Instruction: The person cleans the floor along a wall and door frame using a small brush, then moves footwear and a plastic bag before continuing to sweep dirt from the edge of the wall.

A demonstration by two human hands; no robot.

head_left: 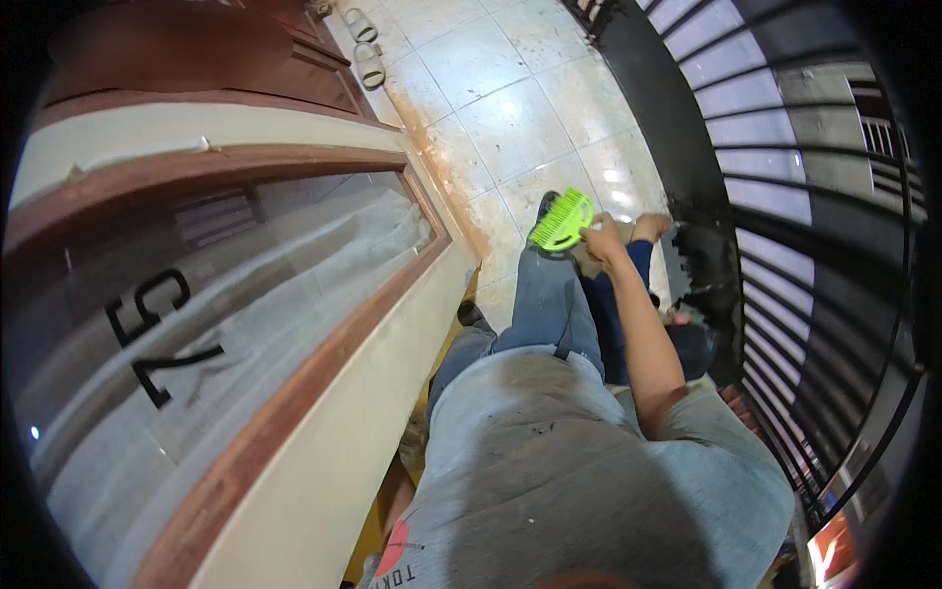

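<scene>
My right hand is closed around the edge of a bright green plastic comb-like tool, held in front of my right leg. A row of long teeth runs along one side of it, with a curved handle on the other; its exact kind I cannot make out. My left arm hangs low at my left side, partly hidden by my grey shirt. Around the left hand it is dim, and its fingers cannot be made out.
A wood-framed glass panel stands close on my left. Black metal railings rise on the right. Another person's bare foot and dark trousers are close beside my right leg. Sandals lie ahead on the stained tile floor.
</scene>
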